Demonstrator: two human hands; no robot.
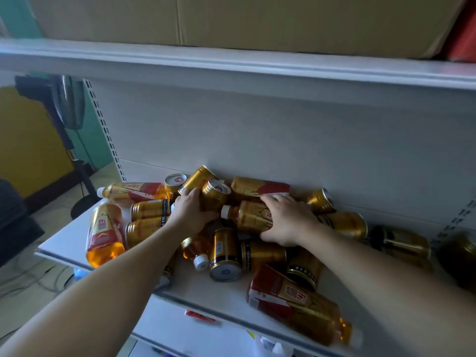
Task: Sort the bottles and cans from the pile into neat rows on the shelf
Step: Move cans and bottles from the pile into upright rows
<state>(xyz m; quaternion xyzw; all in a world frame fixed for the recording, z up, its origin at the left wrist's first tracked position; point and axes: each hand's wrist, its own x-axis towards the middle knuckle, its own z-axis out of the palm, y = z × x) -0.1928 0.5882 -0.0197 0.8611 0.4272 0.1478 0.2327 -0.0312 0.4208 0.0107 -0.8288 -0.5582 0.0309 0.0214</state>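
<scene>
A pile of gold cans and amber bottles with red-and-gold labels lies jumbled on the white shelf [64,238]. My left hand [192,211] grips a gold can [215,193] near the back of the pile. My right hand [288,220] is curled over a bottle [247,216] lying on its side with its white cap pointing left. One bottle [104,234] lies at the shelf's left end and another bottle [296,302] lies at the front edge. A can [225,253] lies with its base toward me.
An upper shelf [231,63] carrying a cardboard box [231,19] overhangs the pile. The shelf's back panel stands right behind the cans. More cans [401,243] lie in shadow at the right. A fan stand [69,130] stands on the floor to the left.
</scene>
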